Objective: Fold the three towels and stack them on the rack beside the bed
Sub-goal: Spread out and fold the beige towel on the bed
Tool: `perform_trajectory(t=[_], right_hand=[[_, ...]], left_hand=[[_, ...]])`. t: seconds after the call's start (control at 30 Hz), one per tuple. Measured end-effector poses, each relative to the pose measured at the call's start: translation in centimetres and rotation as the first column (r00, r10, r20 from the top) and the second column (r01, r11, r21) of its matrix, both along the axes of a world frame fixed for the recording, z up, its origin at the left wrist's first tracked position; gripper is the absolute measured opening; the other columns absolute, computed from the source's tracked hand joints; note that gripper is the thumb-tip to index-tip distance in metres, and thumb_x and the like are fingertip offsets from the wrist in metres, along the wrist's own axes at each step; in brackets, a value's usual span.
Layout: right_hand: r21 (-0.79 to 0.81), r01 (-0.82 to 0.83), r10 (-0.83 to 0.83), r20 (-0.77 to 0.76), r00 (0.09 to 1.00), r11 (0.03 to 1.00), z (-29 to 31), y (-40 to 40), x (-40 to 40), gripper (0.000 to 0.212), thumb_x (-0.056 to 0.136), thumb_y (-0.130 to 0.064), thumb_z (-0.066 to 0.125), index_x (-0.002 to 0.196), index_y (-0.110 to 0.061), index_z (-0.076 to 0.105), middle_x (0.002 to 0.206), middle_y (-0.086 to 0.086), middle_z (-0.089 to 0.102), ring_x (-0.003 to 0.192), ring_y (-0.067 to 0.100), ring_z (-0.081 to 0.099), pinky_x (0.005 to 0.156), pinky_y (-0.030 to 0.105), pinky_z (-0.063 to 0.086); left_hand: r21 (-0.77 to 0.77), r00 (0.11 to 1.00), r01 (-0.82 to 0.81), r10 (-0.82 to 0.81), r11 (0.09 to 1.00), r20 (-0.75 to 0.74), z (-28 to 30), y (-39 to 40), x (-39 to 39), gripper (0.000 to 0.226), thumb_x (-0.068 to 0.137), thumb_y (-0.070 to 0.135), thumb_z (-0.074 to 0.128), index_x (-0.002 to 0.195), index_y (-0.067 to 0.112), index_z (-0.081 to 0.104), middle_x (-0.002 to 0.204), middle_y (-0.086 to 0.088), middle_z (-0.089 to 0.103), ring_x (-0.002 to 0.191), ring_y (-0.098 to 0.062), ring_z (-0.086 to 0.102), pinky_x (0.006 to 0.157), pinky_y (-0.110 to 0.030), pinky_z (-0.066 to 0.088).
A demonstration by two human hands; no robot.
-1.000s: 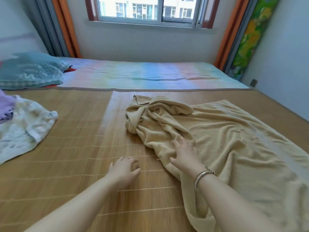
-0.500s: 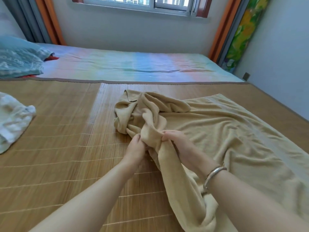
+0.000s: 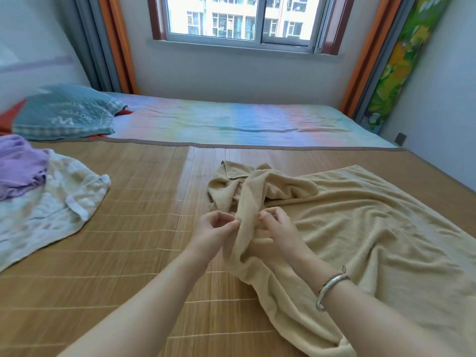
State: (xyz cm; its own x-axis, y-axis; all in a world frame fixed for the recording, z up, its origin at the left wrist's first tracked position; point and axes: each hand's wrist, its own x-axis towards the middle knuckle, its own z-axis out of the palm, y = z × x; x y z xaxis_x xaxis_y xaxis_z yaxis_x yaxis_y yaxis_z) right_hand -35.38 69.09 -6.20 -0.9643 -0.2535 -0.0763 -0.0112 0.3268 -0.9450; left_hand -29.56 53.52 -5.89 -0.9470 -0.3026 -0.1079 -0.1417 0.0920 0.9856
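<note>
Three towels: beige (image 3: 360,228), white (image 3: 46,210), purple (image 3: 18,166). One pillow (image 3: 64,112). Two hands: left (image 3: 213,228), right (image 3: 280,228).

Beige towel (image 3: 360,228); white towel (image 3: 46,215); lilac towel (image 3: 18,168).

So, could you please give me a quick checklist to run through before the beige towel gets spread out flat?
1. Left hand pinches the twisted ridge of the beige terry towel: ok.
2. Right hand pinches it too: ok.
3. Towel untwisted: not ok, far end bunched.
4. Bare woven bamboo mat to its left for spreading: ok.
5. White towel and purple towel folded: not ok.
6. Rack location: cannot tell.
</note>
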Motion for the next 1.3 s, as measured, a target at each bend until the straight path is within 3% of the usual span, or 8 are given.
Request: perform_trajectory(t=[0.27, 0.4, 0.5, 0.63, 0.83, 1.07, 1.17, 1.3], right_hand=[[0.251, 0.168, -0.215, 0.172, 0.961, 0.953, -0.6, -0.4, -1.7, 0.069, 0.079, -0.026, 0.061, 0.137, -0.002, 0.032, 0.121, 0.009, 0.047, 0.108, 0.026, 0.054, 0.097, 0.04, 0.048], [0.044, 0.249, -0.25, 0.307, 0.918, 0.967, -1.5, 2.0, 0.2, 0.027, 0.09, -0.001, 0.048, 0.112, 0.001, 0.063, 0.084, 0.011, 0.06, 0.078, 0.023, 0.057, 0.073, 0.031, 0.053], [-0.183, 0.339, -0.233, 0.437, 0.869, 0.923, -0.5, 3.5, 1.3, 0.039, 0.069, 0.021, 0.029, 0.075, -0.002, 0.06, 0.058, 0.003, 0.037, 0.048, 0.014, 0.035, 0.033, 0.017, 0.035], [-0.17, 0.172, -0.087, 0.419, 0.904, 0.97, 0.0, 5.3, 2.6, 0.031, 0.037, 0.005, 0.028, 0.063, -0.005, 0.044, 0.061, 0.004, 0.029, 0.055, 0.018, 0.028, 0.05, 0.024, 0.025], [0.208, -0.239, 0.175, 0.286, 0.942, 0.949, 0.4, 7.3, 3.5, 0.036, 0.057, 0.006, 0.038, 0.04, -0.019, 0.057, 0.048, -0.005, 0.048, 0.053, 0.008, 0.041, 0.047, 0.015, 0.031], [0.041, 0.285, -0.276, 0.418, 0.866, 0.958, -1.9, 9.1, -1.3, 0.036, 0.089, -0.038, 0.049, 0.109, -0.008, 0.05, 0.077, 0.011, 0.058, 0.058, 0.023, 0.058, 0.065, 0.037, 0.051], [0.151, 0.346, -0.376, 0.467, 0.8, 0.926, -2.5, 8.3, -2.1, 0.069, 0.083, -0.047, 0.057, 0.137, -0.009, 0.037, 0.112, 0.012, 0.062, 0.092, 0.029, 0.063, 0.071, 0.041, 0.056], [0.119, 0.368, -0.38, 0.458, 0.803, 0.922, -1.9, 6.5, -2.0, 0.035, 0.09, -0.017, 0.055, 0.12, 0.0, 0.052, 0.09, 0.012, 0.062, 0.073, 0.023, 0.058, 0.054, 0.028, 0.046]], left_hand=[[-0.326, 0.786, 0.617, -0.546, 0.716, 0.288, -1.9, -0.5, 5.9, 0.002, 0.081, 0.032, 0.066, 0.081, 0.032, 0.064, 0.108, 0.014, 0.063, 0.109, -0.002, 0.057, 0.1, -0.03, 0.042], [-0.234, 0.799, 0.583, -0.496, 0.778, 0.341, -2.0, -0.6, 6.5, 0.016, 0.084, 0.044, 0.065, 0.093, 0.031, 0.063, 0.104, 0.012, 0.067, 0.098, -0.001, 0.063, 0.091, -0.025, 0.049], [-0.143, 0.849, 0.476, -0.41, 0.868, 0.333, -1.2, 0.3, 5.8, 0.041, 0.088, 0.06, 0.051, 0.111, 0.026, 0.058, 0.103, 0.012, 0.07, 0.092, 0.0, 0.067, 0.083, -0.021, 0.047], [-0.035, 0.912, 0.282, -0.256, 0.959, 0.319, -1.4, 2.4, 3.0, 0.056, 0.089, 0.066, 0.042, 0.122, 0.022, 0.053, 0.113, 0.007, 0.065, 0.092, -0.01, 0.07, 0.096, -0.037, 0.049], [0.145, 0.942, 0.237, -0.264, 0.961, 0.205, -2.2, 5.6, 0.0, 0.053, 0.08, 0.049, 0.068, 0.118, 0.013, 0.059, 0.107, -0.003, 0.068, 0.096, -0.017, 0.067, 0.085, -0.035, 0.057], [-0.247, 0.81, 0.586, -0.568, 0.772, 0.146, -1.1, 7.2, 1.7, 0.021, 0.079, 0.005, 0.059, 0.074, 0.022, 0.07, 0.101, 0.013, 0.054, 0.088, -0.008, 0.054, 0.078, -0.016, 0.048], [-0.262, 0.686, 0.725, -0.634, 0.637, 0.356, -0.9, 6.9, 2.2, 0.007, 0.076, 0.023, 0.068, 0.083, 0.02, 0.068, 0.104, 0.012, 0.057, 0.098, -0.01, 0.059, 0.09, -0.028, 0.053], [-0.179, 0.814, 0.544, -0.464, 0.82, 0.349, -0.9, 7.0, 0.8, 0.061, 0.064, 0.064, 0.074, 0.103, 0.02, 0.056, 0.099, 0.008, 0.063, 0.091, -0.005, 0.061, 0.08, -0.024, 0.052]])
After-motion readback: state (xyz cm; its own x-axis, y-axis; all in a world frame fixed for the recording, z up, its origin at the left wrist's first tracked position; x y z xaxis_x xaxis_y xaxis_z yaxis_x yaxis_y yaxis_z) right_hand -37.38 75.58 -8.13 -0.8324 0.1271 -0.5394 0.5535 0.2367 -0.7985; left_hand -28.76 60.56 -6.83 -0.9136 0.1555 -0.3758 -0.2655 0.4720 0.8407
